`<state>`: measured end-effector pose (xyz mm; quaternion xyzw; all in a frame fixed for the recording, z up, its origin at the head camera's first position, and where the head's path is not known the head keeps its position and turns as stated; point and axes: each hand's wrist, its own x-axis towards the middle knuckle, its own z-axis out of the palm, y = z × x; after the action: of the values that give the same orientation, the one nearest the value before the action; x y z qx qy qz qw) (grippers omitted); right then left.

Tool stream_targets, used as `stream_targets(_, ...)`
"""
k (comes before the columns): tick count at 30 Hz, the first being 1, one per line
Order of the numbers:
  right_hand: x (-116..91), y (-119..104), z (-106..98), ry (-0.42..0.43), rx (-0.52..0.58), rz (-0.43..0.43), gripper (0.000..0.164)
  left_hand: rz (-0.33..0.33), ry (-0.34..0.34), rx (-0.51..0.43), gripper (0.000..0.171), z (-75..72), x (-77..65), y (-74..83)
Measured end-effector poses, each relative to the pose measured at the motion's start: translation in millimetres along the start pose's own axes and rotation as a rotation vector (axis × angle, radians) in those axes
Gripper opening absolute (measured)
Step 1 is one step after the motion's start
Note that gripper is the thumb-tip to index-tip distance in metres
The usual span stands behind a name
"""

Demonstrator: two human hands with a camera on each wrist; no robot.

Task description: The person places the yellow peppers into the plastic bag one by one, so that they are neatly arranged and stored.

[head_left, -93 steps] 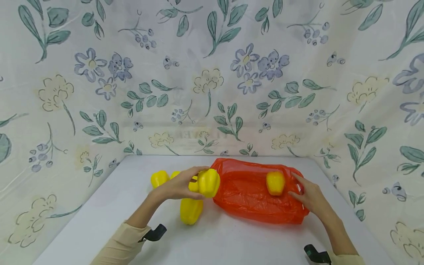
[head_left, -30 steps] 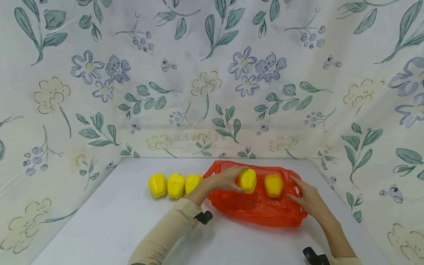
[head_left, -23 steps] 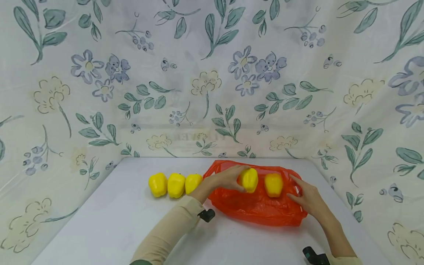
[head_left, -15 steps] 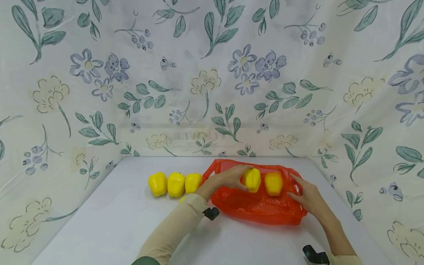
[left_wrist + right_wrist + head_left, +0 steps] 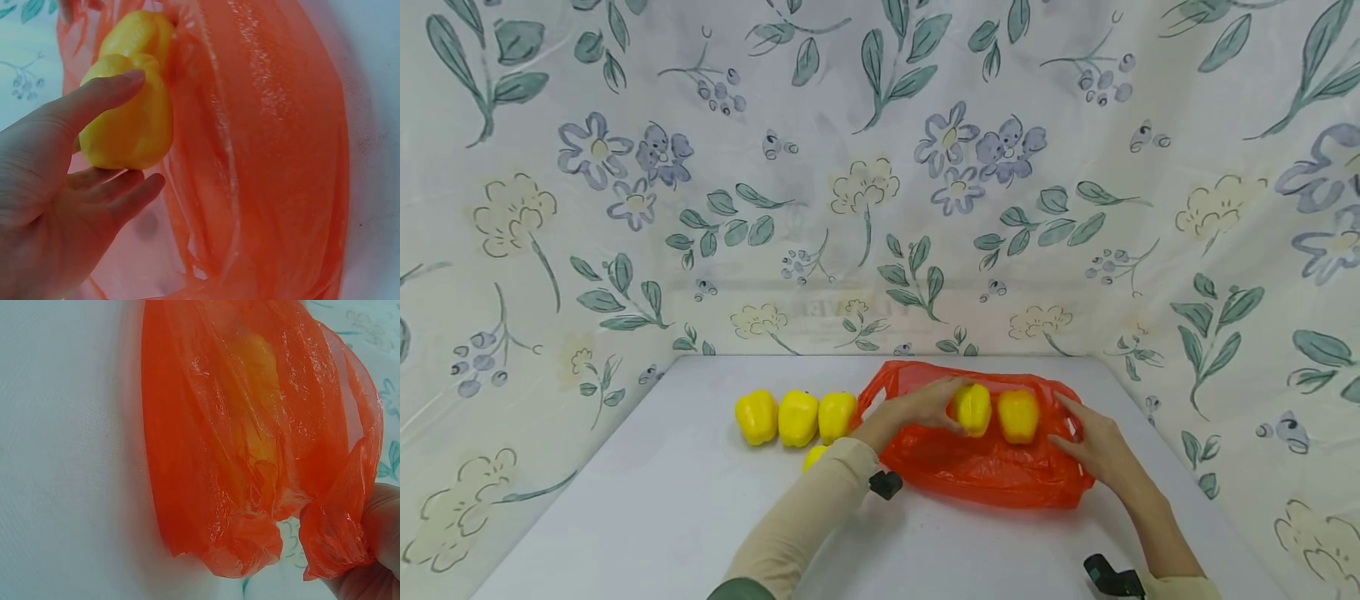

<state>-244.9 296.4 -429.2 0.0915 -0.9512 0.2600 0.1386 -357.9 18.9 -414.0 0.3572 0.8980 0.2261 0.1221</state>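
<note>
My left hand (image 5: pixel 928 403) holds a yellow bell pepper (image 5: pixel 974 412) at the opening of a red plastic bag (image 5: pixel 985 479). In the left wrist view the thumb lies across this upright pepper (image 5: pixel 128 134), with several fingers below it. A second yellow bell pepper (image 5: pixel 1019 418) sits right beside it in the bag. My right hand (image 5: pixel 1093 442) grips the bag's right end. From the right wrist view, bunched film is pinched in that hand (image 5: pixel 382 528), and yellow shows through the bag (image 5: pixel 187 456).
Three yellow bell peppers (image 5: pixel 798 418) stand in a row left of the bag on the white table (image 5: pixel 647 483). Another pepper (image 5: pixel 815 457) is partly hidden behind the left sleeve. A floral curtain (image 5: pixel 820 208) rises behind and at the sides.
My left hand has carried its bell pepper rightward from the bag's left edge to beside the pepper inside, moving only slightly in the last half second. The right hand has stayed at the bag.
</note>
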Motion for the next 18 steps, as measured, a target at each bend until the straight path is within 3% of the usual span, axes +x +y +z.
stream_targets(18, -1, 0, 0, -0.002, -0.001, 0.010, 0.070, -0.051, -0.034, 0.007, 0.085, 9.5, 13.3, 1.2)
